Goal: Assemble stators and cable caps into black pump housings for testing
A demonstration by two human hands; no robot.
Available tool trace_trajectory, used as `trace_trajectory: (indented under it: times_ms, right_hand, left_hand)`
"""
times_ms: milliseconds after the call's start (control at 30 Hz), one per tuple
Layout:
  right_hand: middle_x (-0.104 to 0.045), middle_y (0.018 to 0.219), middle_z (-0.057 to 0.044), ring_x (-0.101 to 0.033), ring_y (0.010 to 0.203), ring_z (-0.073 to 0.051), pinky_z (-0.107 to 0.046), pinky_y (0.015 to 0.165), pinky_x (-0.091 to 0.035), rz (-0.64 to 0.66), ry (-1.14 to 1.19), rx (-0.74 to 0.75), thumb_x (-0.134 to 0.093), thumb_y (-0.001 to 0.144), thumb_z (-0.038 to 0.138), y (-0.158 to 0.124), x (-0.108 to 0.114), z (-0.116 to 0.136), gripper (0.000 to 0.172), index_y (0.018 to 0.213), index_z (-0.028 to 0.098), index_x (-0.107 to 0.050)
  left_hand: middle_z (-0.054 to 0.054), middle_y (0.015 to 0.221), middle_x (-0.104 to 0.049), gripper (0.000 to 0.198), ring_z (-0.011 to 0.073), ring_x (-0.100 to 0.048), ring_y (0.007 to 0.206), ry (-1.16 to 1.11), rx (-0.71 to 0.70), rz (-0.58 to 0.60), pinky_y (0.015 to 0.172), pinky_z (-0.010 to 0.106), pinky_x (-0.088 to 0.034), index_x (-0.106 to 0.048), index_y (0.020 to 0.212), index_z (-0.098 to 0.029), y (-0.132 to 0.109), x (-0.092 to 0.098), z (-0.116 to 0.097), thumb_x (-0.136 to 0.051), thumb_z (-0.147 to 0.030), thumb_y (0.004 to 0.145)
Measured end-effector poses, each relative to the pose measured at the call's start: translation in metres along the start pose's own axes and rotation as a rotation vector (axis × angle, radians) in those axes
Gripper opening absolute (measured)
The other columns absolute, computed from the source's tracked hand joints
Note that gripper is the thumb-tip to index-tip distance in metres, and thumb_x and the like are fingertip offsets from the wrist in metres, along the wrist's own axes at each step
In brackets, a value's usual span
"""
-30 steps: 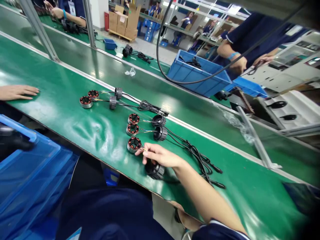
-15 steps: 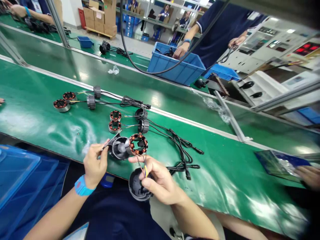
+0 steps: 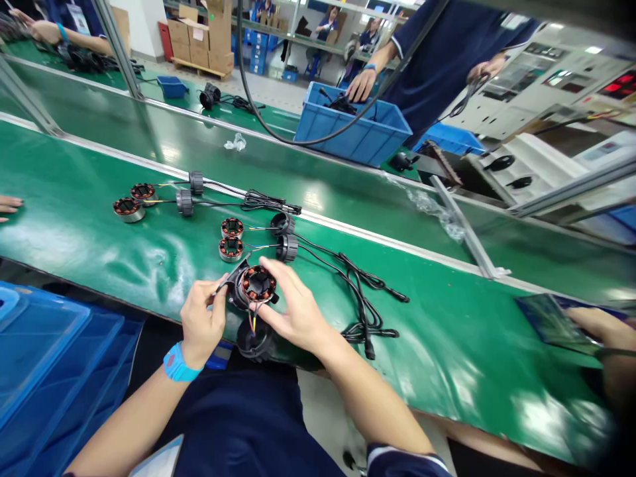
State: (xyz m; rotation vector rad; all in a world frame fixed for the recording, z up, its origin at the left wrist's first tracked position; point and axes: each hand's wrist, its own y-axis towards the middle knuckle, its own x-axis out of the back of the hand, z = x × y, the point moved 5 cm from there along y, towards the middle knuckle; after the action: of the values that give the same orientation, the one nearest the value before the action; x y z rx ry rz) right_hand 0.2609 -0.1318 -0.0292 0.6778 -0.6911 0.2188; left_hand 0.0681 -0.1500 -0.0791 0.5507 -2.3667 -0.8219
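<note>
Head view: the left hand point(image 3: 203, 315) pinches the edge of a black housing point(image 3: 235, 294), and the right hand point(image 3: 294, 306) grasps a copper coil ring point(image 3: 247, 287) between thumb and fingers at the housing's mouth, coloured wires point(image 3: 254, 322) running from it towards a black cup point(image 3: 254, 343) at six o'clock. From that ring, two more rings point(image 3: 231, 256) lie at eleven o'clock on the green table point(image 3: 447, 331), two black caps point(image 3: 288, 248) at one and black cables point(image 3: 368, 331) between three and four; farther off, a co-worker's hand point(image 3: 362, 86) is at a blue bin point(image 3: 342, 134) at one o'clock.
</note>
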Motion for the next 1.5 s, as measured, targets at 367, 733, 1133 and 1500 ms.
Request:
trace_trajectory:
  times_ms: [367,733,1133,1500]
  right_hand:
    - [-0.061,0.140,-0.018,-0.055,0.134,-0.032,-0.054,0.112,-0.049,0.091,0.020,0.033,-0.076,0.090,0.055,0.009,-0.009,-0.012,0.065,0.140,0.020,-0.054]
    - [-0.059,0.139,-0.017,-0.064,0.127,-0.027,-0.042,0.107,-0.058,-0.089,-0.024,0.102,-0.076,0.091,0.045,-0.006,-0.025,-0.008,0.053,0.137,0.023,-0.063]
    - [-0.060,0.141,-0.016,-0.063,0.128,-0.031,-0.048,0.108,-0.057,0.077,-0.118,-0.073,-0.083,0.084,0.044,-0.007,-0.030,-0.030,0.061,0.138,0.024,-0.063]
    - [-0.065,0.075,-0.002,-0.059,0.050,-0.014,-0.024,0.046,-0.051,0.482,1.299,-0.459,-0.071,0.086,0.063,-0.119,-0.088,0.046,0.047,0.114,0.026,-0.073]
  left_hand:
    - [0.006,0.093,-0.070,0.009,0.0147,-0.073,0.081,-0.040,0.021,0.036,0.066,0.023,-0.061,-0.063,0.103,-0.017,-0.002,0.005,0.013,-0.065,-0.023,0.098]
    - [0.010,0.114,-0.067,0.030,0.0200,-0.076,0.098,-0.204,0.043,0.120,0.073,0.028,-0.067,-0.054,0.122,-0.019,0.002,0.005,0.007,-0.067,-0.023,0.095]
    - [0.019,0.140,-0.054,0.096,0.0335,-0.057,0.131,-0.066,-0.091,0.254,0.106,0.051,-0.055,-0.041,0.149,-0.020,0.014,-0.016,-0.013,-0.078,-0.070,0.076]
    - [0.006,0.110,-0.052,0.058,0.0248,-0.056,0.109,-0.054,-0.165,0.001,0.098,0.044,-0.056,-0.056,0.116,-0.022,0.018,-0.024,-0.035,-0.091,-0.037,0.071]
